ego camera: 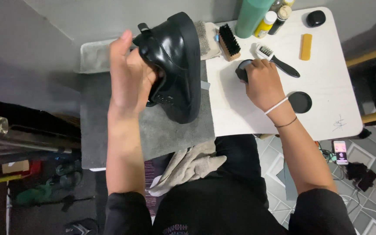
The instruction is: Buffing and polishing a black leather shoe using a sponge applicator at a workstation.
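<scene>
Left hand [129, 76] tucked inside stiff, shiny, slippery black shoe [175, 65], grip clamped on its opening; right hand [262, 80] closed on small dark round thing [242, 69] on table [327, 87].

A makeshift shoe-care corner in a home, by the look of it. A small white table [323, 82] stands against a plain grey wall, with a grey mat [162, 130] at nine o'clock on it. Shoe brushes [229, 41], bottles [266, 22] and a round black polish lid [300, 102] crowd twelve to three o'clock. Grey patterned floor tiles [373, 148], a phone [340, 152] and loose cables lie at four o'clock; floor clutter sits at eight.
</scene>
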